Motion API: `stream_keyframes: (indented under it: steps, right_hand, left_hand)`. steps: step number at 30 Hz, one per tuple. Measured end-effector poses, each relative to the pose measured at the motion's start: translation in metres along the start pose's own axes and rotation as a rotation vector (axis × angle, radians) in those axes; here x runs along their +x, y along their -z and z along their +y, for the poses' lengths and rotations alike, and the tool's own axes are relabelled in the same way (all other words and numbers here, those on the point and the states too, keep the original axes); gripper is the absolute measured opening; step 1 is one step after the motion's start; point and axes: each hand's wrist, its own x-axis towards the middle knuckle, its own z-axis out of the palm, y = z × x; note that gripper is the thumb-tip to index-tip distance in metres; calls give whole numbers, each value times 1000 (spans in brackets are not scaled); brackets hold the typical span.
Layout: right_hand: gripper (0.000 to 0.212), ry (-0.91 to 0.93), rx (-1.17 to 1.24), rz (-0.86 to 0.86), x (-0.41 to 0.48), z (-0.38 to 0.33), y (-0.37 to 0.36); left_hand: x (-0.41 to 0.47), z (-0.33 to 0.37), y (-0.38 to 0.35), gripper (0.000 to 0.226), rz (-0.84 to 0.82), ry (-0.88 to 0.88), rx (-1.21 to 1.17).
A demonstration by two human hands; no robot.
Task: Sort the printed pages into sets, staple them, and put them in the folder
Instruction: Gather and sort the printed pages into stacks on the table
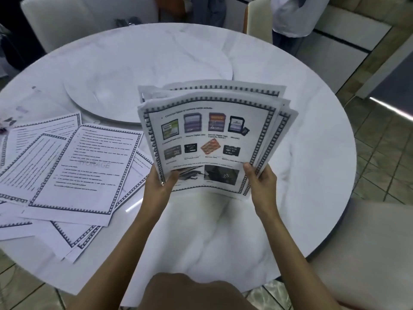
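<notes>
I hold a fanned stack of printed pages (214,135) above the round marble table (312,153). The top sheet shows colour pictures of memory cards inside a dark patterned border. My left hand (159,181) grips the stack's lower left corner, thumb on top. The lower right edge is pinched by my right hand (260,181). Several more bordered text pages (73,171) lie spread and overlapping on the table's left side. No stapler or folder is in view.
A round marble turntable (138,77) sits at the table's centre. White chairs stand at the back left (55,21) and front right (368,253). A person (290,19) stands beyond the far edge. Small items (9,121) lie at the far left.
</notes>
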Motion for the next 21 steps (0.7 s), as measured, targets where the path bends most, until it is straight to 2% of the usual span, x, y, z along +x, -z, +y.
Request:
stream_keyframes:
  steps: [4, 8, 14, 21]
  right_hand:
    - [14, 55, 12, -6, 2, -6, -3]
    - [10, 98, 45, 34, 2, -3, 2]
    - [12, 23, 6, 30, 0, 12, 5]
    - [13, 33, 52, 89, -1, 7, 0]
  left_hand:
    - [1, 4, -10, 37, 0, -23, -4]
    - [1, 5, -8, 44, 11, -29, -24]
    - [-4, -17, -9, 29, -21, 44, 49]
    - [-4, -5, -19, 34, 29, 13, 15]
